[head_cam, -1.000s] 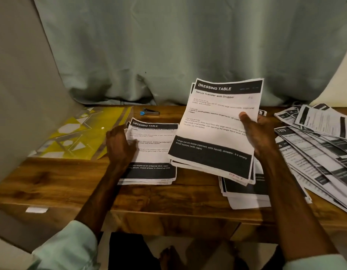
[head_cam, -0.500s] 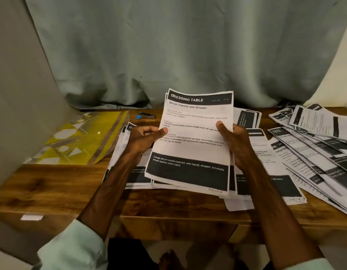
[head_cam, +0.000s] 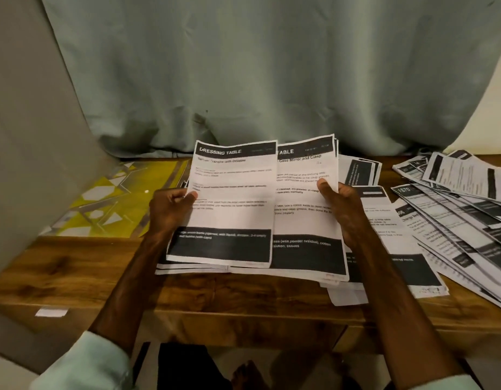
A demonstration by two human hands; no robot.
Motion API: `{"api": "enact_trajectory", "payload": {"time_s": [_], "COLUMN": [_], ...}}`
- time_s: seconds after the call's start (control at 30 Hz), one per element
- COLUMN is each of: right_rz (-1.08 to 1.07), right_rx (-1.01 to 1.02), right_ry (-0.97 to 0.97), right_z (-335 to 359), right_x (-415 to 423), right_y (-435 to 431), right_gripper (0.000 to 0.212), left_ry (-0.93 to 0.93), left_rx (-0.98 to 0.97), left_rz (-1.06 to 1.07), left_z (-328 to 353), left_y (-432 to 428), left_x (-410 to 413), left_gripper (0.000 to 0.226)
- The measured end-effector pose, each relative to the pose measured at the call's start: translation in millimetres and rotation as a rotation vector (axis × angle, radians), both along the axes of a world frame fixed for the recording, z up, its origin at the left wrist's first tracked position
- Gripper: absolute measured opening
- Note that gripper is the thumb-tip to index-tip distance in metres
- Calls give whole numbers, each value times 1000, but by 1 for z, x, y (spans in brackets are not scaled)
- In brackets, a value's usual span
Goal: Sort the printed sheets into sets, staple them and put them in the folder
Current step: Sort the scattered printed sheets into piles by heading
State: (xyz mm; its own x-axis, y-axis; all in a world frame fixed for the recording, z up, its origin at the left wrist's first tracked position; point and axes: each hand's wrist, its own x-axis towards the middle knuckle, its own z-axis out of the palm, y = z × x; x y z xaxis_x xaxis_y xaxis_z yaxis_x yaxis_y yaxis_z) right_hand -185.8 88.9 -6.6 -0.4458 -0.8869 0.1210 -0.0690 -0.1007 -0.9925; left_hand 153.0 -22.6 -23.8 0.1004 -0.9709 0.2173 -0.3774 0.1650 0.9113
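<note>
— Well, hands first: what has each got?

— Noted: left hand [head_cam: 170, 209] pinches the left edge of a white printed sheet [head_cam: 232, 198] with black bands top and bottom, headed "DRESSING TABLE". The thumb is on the face and the fingers are curled behind. The right hand [head_cam: 342, 212] grips the right edge of a thin stack [head_cam: 305, 220] of the same kind of sheets, thumb pressed on the top page, fingers out of sight behind it.

— How do the two lie against each other?

— The single sheet sits in front and offset to the left, covering the left part of the stack. The stack's top title shows only as "…Case Mirror and Clasp". Both are tilted up toward the camera at the far end. Cannot tell whether their near edges touch the paper under them.

— And under them?

— Loose sheets [head_cam: 384, 249] lie flat on the brown wooden surface [head_cam: 74, 266], showing below and to the right of the held stack. Further right is a fanned spread [head_cam: 454, 209] of overlapping printed sheets, running to the surface's right end. Their print is too blurred to read.

— Folder?

— A yellow plastic folder [head_cam: 122, 198] with pale geometric shapes lies flat at the far left of the surface, just beside the left hand. Its right edge is hidden behind that hand and the sheet.

— Surroundings?

— A grey-green curtain [head_cam: 271, 66] hangs behind the surface. A small white slip [head_cam: 50, 312] sits at the near left edge. Pale green sleeves [head_cam: 83, 364] show at the bottom.
</note>
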Motion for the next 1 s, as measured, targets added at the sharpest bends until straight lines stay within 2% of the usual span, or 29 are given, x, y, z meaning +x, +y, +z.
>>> {"api": "enact_trajectory", "payload": {"time_s": [0.07, 0.13, 0.23, 0.37, 0.43, 0.53, 0.57, 0.6, 0.63, 0.67, 0.73, 0.77, 0.83, 1.0], "right_rz": [-35, -69, -104, -111, -99, -64, -57, -48, -37, -22, 6, 14, 16, 24], "right_rx": [-2, -10, -18, -43, -47, -27, -16, -10, -7, -5, -8, -15, -28, -63], "right_ry": [28, 43, 37, -2, -35, -61, -54, -42, -37, -35, -40, -49, -64, -117], "right_z": [1, 2, 8, 23, 28, 28, 27, 25, 22, 17, 11, 9, 4, 0], "right_x": [-3, -6, -12, -18, -20, -19, -16, -13, -9, -6, 4, 9, 16, 22], "right_y": [1, 1, 2, 6, 8, 7, 8, 8, 7, 7, 7, 7, 7, 6], "right_gripper": [29, 32, 26, 16, 17, 17, 18, 18, 15, 12, 13, 18, 28, 28], "left_ry": [-181, -309, -391, -459, -486, -601, -563, -457, -302, -125, 170, 230, 266, 331], "left_rx": [-51, -100, -115, -95, -80, -156, -207, -241, -189, -58, 222, 291, 307, 306], "left_rz": [131, 160, 200, 211, 193, 250, 225, 139, 11, -131, -324, -373, -404, -310], "left_z": [-8, -15, -23, -30, -29, -26, -23, -16, -6, 6, 27, 32, 34, 26], "left_y": [-6, -8, -3, -1, 1, 6, 12, 19, 26, 35, 51, 55, 58, 52], "left_x": [13, 21, 21, 9, 2, -12, -20, -29, -39, -50, -65, -69, -72, -65], "left_gripper": [18, 21, 26, 18, 28, 57, 57, 48, 38, 35, 45, 48, 44, 33]}}
